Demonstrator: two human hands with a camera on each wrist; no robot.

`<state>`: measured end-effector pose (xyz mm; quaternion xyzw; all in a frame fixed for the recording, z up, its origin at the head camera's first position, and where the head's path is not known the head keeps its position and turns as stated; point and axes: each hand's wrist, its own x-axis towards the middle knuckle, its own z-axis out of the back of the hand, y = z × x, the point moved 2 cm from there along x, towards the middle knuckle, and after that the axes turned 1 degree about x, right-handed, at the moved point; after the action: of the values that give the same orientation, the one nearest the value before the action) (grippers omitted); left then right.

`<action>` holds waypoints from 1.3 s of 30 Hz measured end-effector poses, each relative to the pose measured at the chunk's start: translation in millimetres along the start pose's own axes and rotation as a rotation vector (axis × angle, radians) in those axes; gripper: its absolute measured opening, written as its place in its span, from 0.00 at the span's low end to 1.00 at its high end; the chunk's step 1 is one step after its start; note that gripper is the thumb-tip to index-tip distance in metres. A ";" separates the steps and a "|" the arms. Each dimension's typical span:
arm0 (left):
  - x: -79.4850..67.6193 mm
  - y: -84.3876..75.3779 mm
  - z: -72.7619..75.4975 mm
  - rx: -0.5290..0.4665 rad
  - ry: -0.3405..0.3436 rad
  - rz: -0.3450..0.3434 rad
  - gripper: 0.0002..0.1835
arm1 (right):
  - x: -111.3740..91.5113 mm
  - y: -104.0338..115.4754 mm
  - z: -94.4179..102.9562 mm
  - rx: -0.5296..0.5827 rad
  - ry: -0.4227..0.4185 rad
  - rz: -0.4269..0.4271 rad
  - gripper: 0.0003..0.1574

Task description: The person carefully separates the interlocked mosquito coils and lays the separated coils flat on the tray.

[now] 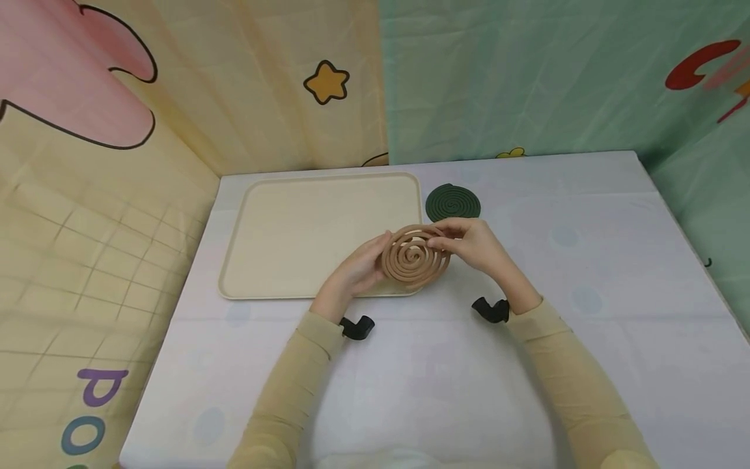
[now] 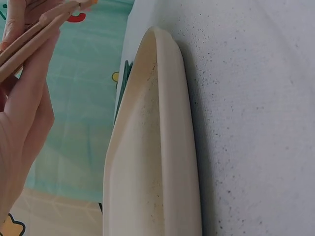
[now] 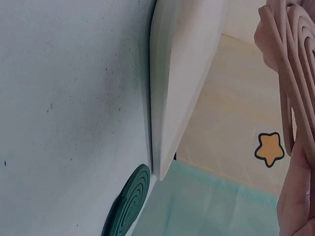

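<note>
A brown spiral mosquito coil (image 1: 404,266) is held up over the right front corner of the tray, tilted towards the head camera. At its left edge, my left hand (image 1: 360,266) grips the rim, fingers partly behind the coil. My right hand (image 1: 471,244) pinches the upper right part between thumb and fingers. Gaps show between the coil's rings on that side. Edge-on in the left wrist view, the coil (image 2: 34,42) lies between fingers and thumb. From the right wrist, its rings (image 3: 294,81) look spread apart. Behind my right hand, a dark green mosquito coil (image 1: 453,202) lies flat on the table.
A cream rectangular tray (image 1: 305,228) with a raised rim lies on the left of the table, the green coil just past its right edge. A pale cloth (image 1: 586,247) covers the table. Printed curtains (image 1: 515,78) stand behind and to the sides.
</note>
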<state>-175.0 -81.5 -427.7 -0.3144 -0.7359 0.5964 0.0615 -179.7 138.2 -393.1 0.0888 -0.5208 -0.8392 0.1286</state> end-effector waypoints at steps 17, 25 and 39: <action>-1.3 5.4 5.9 -0.115 0.054 -0.089 0.26 | 4.2 -5.9 -3.7 0.149 -0.012 -0.100 0.22; -0.6 11.6 6.0 -0.219 0.057 -0.122 0.30 | 4.0 -10.1 -7.2 0.246 -0.046 -0.109 0.22; -1.4 17.0 5.8 -0.349 0.020 -0.099 0.19 | 3.5 -6.5 -10.4 0.215 -0.048 -0.119 0.25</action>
<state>-169.9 -85.5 -444.5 -0.2898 -0.8423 0.4525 0.0425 -180.9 131.0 -403.5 0.1129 -0.6046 -0.7865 0.0560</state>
